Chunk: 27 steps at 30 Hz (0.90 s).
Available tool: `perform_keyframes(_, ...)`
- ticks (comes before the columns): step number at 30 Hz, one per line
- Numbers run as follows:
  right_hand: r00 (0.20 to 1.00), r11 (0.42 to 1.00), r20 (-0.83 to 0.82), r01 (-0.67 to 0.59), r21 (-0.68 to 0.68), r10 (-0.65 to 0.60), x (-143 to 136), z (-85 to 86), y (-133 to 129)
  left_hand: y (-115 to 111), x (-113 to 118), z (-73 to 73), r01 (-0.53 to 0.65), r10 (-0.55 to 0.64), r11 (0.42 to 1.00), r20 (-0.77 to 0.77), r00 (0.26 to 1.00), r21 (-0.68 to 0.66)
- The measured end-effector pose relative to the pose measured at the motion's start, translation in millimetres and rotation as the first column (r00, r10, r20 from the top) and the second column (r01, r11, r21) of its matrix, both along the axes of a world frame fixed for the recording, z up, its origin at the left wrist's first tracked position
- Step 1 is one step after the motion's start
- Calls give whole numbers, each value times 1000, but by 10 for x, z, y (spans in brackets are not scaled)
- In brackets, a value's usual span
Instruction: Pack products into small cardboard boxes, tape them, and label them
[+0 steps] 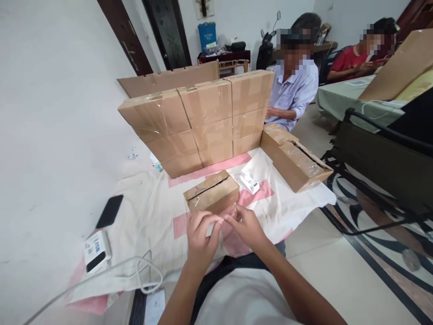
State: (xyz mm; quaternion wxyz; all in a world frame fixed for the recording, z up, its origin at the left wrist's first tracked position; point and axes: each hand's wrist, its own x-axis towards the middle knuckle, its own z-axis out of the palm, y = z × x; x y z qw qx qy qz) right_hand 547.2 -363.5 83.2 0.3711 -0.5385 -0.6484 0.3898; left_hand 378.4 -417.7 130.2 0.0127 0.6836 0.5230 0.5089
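My left hand [203, 232] and my right hand [245, 225] meet fingertip to fingertip above the near edge of the table. Both are closed in a pinch. Whatever lies between the fingers is too small or too hidden to make out. Just beyond them sits a small cardboard box [216, 194] with a dark slit along its top and clear tape on it. To its right a small white packet with a dark printed label [249, 183] rests on the cloth.
Stacked taped cartons [213, 122] form a wall across the back. Longer cardboard boxes [294, 158] line the right edge. A black phone [110, 211], a white device [97, 250] and a white cable [150, 282] lie left. A person in a light shirt [296, 85] sits behind the cartons.
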Motion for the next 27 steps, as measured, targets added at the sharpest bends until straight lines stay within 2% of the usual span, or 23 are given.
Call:
perform_keyframes(2, 991, 996, 118, 68, -51, -62, 10, -74, 117, 23, -131, 37, -92, 88, 995, 100, 991, 32)
perform_keyframes(4, 988, 995, 143, 75, -61, -65, 59, -134, 253, 59, -303, 102, -151, 150, 988, 150, 977, -1)
perform_keyframes(7, 999, 999, 25, -48, -11, 48, 116, -147, 424, 130, -550, 171, -148, 163, 982, 130, 978, -116)
perform_keyframes(11, 947, 962, -179, -272, 5, 269, 25, -26, 512, 206, -679, 114, -106, 140, 972, 155, 978, -211)
perform_keyframes(14, 854, 910, -366, -411, -44, 368, -99, 76, 497, 242, -632, 38, -43, 99, 964, 208, 973, -261)
perform_keyframes(17, 752, 858, -520, -509, -70, 404, -182, 128, 474, 290, -569, -14, 51, 40, 945, 272, 961, -322)
perform_keyframes(20, 664, 815, -625, -574, -74, 411, -223, 134, 473, 346, -534, -57, 211, -17, 866, 396, 918, -452)
perform_keyframes(23, 640, 806, -660, -586, -88, 393, -253, 118, 480, 396, -504, -108, 421, -29, 723, 584, 811, -548)
perform_keyframes(24, 644, 807, -657, -583, -89, 392, -263, 114, 481, 412, -491, -127, 466, -12, 693, 637, 770, -550)
perform_keyframes(25, 650, 811, -650, -578, -86, 394, -272, 113, 478, 426, -475, -149, 488, 16, 681, 677, 736, -546)
perform_keyframes(27, 669, 821, -623, -566, -74, 405, -286, 118, 465, 451, -442, -193, 461, 89, 700, 706, 702, -546)
